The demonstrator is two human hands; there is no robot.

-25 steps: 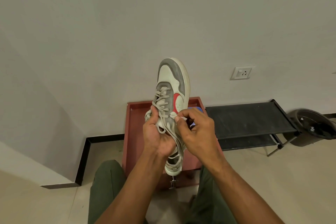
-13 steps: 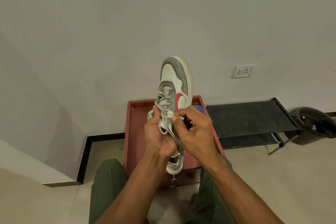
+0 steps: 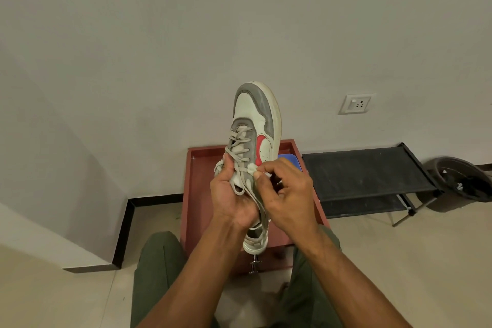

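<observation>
A white and grey sneaker (image 3: 257, 120) with a red side mark and grey laces is held up in front of me, toe pointing up and away. My left hand (image 3: 231, 197) grips it from the left around the laced middle, thumb against the laces. My right hand (image 3: 286, 194) pinches a small white wad (image 3: 252, 168) between thumb and fingers and holds it against the shoe's side just below the red mark. The heel sticks out beneath both hands.
A red-brown tray (image 3: 198, 194) lies on the floor under the shoe, with a blue thing (image 3: 291, 161) at its far right. A low black rack (image 3: 364, 173) stands to the right, then a dark bin (image 3: 463, 181). Wall close ahead, with a socket (image 3: 356, 104).
The shoe has risen slightly and tilted a little to the right. My right hand with the white wad has shifted a bit left and up along the shoe's side.
</observation>
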